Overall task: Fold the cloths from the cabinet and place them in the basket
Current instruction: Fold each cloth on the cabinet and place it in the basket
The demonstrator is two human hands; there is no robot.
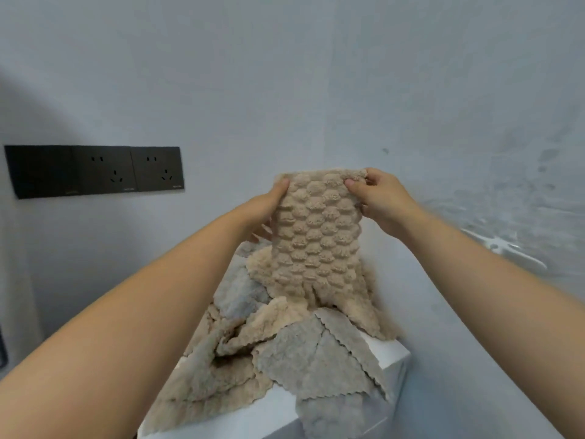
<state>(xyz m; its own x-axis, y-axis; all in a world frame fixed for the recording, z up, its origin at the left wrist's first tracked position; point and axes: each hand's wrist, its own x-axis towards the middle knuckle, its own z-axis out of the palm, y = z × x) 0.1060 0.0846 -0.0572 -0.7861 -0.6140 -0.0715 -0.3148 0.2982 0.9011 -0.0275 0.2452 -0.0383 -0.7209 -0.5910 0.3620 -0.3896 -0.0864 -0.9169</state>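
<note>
Left hand (268,202) and right hand (383,201) pinch a beige cloth (316,236) by its top corners above heaped cloths (285,346) on a white cabinet (392,359). Black wall sockets (126,169) at left; lettering unreadable.

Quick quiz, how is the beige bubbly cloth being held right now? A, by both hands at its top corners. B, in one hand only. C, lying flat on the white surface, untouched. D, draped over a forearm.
A: the left hand and the right hand each grip a top corner of the beige cloth, which hangs down over the pile of cloths.
</note>
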